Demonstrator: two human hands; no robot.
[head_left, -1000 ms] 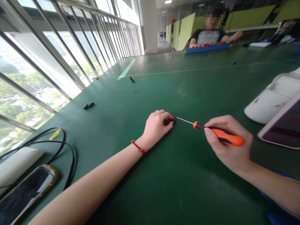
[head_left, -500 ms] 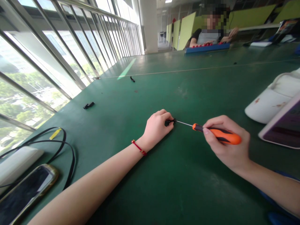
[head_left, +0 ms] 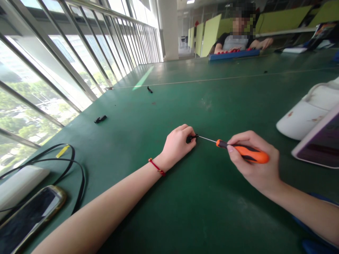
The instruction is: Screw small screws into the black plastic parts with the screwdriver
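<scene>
My left hand (head_left: pixel 179 143) rests on the green table, its fingers closed around a small black part (head_left: pixel 189 139) whose exact kind I cannot make out. In my right hand (head_left: pixel 258 165) is a screwdriver (head_left: pixel 251 153) with an orange and black handle, gripped between thumb and fingers. Its thin metal shaft points left and its tip meets the black part at my left fingertips. The shaft lies nearly level, tilted slightly. How far the tip sits in the part is too small to tell.
Two small black pieces lie on the green table (head_left: pixel 169 106): one piece (head_left: pixel 100 119) at left, another piece (head_left: pixel 149 89) farther back. A phone (head_left: pixel 31 215), a white box and a black cable (head_left: pixel 82 176) sit at lower left. A white container (head_left: pixel 304 113) stands right. Opposite, a person sits behind a blue tray (head_left: pixel 234 54).
My right hand and the screwdriver have shifted slightly left. My left hand has barely moved. Across the table, the other person's hand has lowered and moved right.
</scene>
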